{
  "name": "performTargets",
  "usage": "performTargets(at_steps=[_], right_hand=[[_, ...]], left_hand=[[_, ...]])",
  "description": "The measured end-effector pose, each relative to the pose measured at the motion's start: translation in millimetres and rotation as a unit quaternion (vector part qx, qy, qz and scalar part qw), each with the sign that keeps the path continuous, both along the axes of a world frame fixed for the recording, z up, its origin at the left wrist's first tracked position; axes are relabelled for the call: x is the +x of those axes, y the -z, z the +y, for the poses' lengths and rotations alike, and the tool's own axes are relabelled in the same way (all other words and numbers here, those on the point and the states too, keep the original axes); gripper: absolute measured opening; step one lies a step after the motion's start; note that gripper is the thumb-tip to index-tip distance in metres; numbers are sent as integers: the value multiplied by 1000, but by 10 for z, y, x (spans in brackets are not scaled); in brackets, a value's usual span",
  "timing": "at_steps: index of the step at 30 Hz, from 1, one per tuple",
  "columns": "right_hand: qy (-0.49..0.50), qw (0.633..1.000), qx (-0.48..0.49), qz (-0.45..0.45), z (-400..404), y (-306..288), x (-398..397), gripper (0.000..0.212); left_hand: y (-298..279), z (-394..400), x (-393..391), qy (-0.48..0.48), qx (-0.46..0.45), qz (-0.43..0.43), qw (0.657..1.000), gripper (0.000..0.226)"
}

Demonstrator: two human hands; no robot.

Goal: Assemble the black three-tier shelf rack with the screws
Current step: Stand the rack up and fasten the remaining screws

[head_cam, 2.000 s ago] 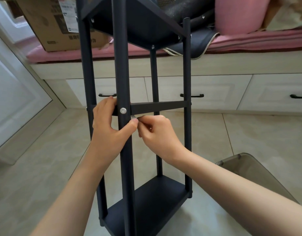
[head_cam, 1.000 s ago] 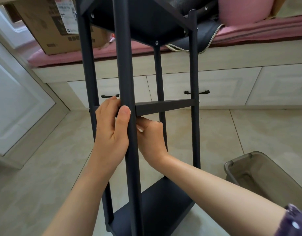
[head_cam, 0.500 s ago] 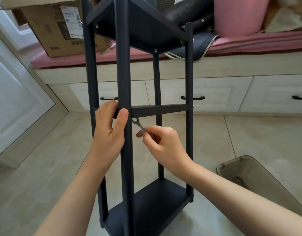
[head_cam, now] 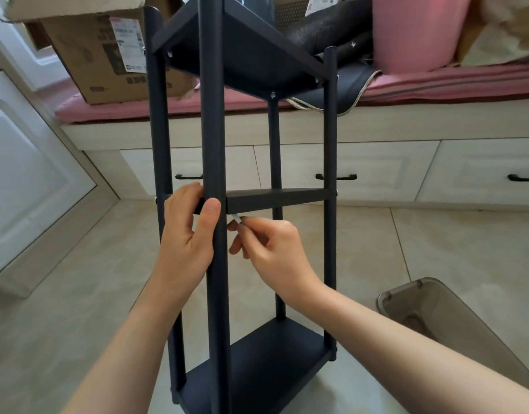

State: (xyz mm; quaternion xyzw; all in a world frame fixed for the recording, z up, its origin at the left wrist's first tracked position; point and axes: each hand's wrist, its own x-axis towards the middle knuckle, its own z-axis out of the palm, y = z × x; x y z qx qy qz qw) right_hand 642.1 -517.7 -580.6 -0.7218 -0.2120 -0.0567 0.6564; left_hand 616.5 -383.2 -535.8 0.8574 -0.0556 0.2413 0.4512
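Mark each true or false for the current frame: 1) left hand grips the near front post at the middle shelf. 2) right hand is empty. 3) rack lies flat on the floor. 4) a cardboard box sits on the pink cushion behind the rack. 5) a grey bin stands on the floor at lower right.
1) True. The left hand has its grip around the near front post where the middle shelf meets it.
2) False. The right hand pinches a small metal wrench.
3) False. The rack stands upright on the bottom shelf end.
4) True. The cardboard box sits on the pink cushion.
5) True. The grey bin is there.
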Motion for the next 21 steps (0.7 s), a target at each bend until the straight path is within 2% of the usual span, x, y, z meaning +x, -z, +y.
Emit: performTargets(at_steps=[11, 21], right_hand=[[58, 994, 20, -91, 156, 167, 33, 18], [63, 993, 32, -90, 383, 243, 86, 17]], left_hand=[[-5, -1, 13, 7, -24, 3, 1000, 28], [3, 32, 19, -4, -26, 4, 1000, 26]])
